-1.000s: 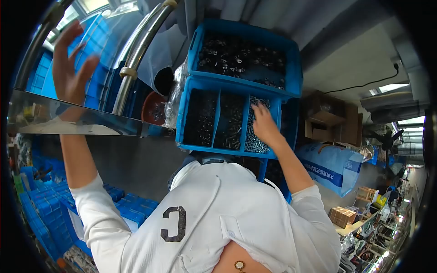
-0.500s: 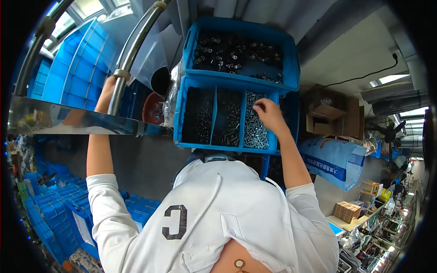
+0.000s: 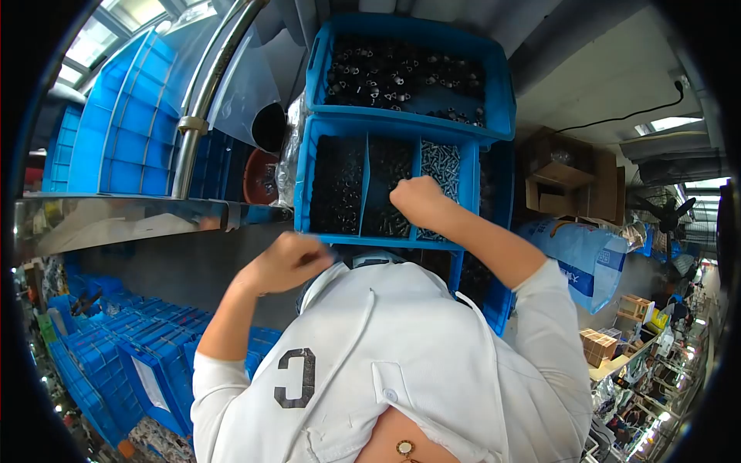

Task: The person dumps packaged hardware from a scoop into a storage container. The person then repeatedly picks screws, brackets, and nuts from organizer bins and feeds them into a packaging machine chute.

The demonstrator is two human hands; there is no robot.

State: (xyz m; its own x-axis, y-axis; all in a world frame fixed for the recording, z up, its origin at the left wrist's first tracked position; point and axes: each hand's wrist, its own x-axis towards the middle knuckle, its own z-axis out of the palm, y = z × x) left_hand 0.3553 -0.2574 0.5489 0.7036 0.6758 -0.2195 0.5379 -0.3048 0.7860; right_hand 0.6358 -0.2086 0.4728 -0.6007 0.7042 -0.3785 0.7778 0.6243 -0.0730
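Note:
A blue divided bin [image 3: 469,193] has three compartments: small dark parts [image 3: 336,181] at the left, dark screws [image 3: 392,158] in the middle and silver screws [image 3: 441,163] at the right. My right hand [image 3: 423,202] reaches over the middle compartment, its fingers closed together at the dark screws; what they hold is hidden. Below the bin's lower left corner, in front of my body, is my left hand [image 3: 287,262], blurred at the fingertips, so its grip is unclear. Beyond the divided bin sits another blue bin [image 3: 494,85] with black and metal parts.
A metal rail and post [image 3: 189,147] stand at the left, near blue crates [image 3: 127,116] and a red bowl [image 3: 261,176]. More blue crates [image 3: 93,363] are stacked at the lower left. Cardboard boxes [image 3: 567,174] and a blue-white bag [image 3: 587,258] lie to the right.
My left hand has come back from behind the rail to near my body. My right hand has moved left, from the silver screws to the dark screws.

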